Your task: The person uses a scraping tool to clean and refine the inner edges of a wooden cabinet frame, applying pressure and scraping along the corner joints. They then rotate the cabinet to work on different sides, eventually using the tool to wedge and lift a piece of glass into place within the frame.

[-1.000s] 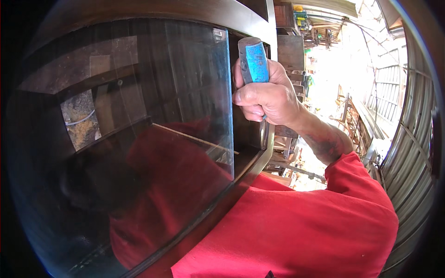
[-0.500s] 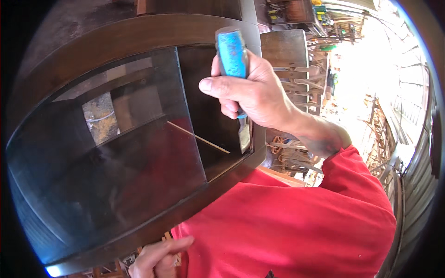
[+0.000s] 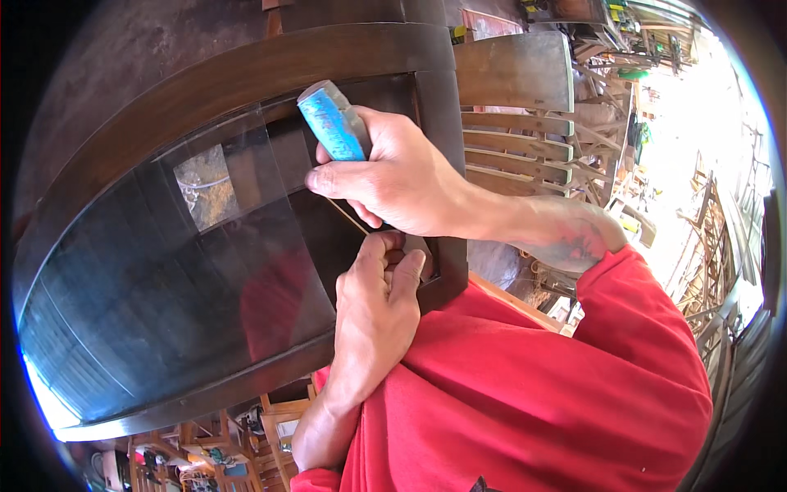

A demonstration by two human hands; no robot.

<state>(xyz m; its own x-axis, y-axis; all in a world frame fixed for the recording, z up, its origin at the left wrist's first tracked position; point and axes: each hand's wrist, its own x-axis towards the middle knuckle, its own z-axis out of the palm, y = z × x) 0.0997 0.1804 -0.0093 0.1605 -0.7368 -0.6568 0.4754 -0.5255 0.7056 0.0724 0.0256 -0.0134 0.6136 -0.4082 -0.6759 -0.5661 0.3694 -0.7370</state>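
Observation:
My right hand (image 3: 402, 176) is wrapped round the blue handle of a chisel (image 3: 332, 123), which slants with its butt end up and to the left. Most of the blade lies behind my hands, low in the right corner of a dark wooden frame (image 3: 246, 57). Just under it, my left hand (image 3: 379, 287) is closed in a pinch beside the blade; what its fingertips hold is hidden. A glass pane (image 3: 221, 271) fills the frame's left part. A thin pale strip (image 3: 351, 215) runs across the dark opening and ends behind my hands.
Slatted wooden chair parts (image 3: 515, 90) stand just right of the frame. Wooden chairs (image 3: 238, 443) are below it at the lower left. Stacked timber lies in bright light at the far right. My red sleeve (image 3: 639, 336) spans the lower right.
My left hand has come up from the lower edge to the frame's corner, beside the chisel blade. My right hand has moved left and down, and the chisel handle now tilts further left.

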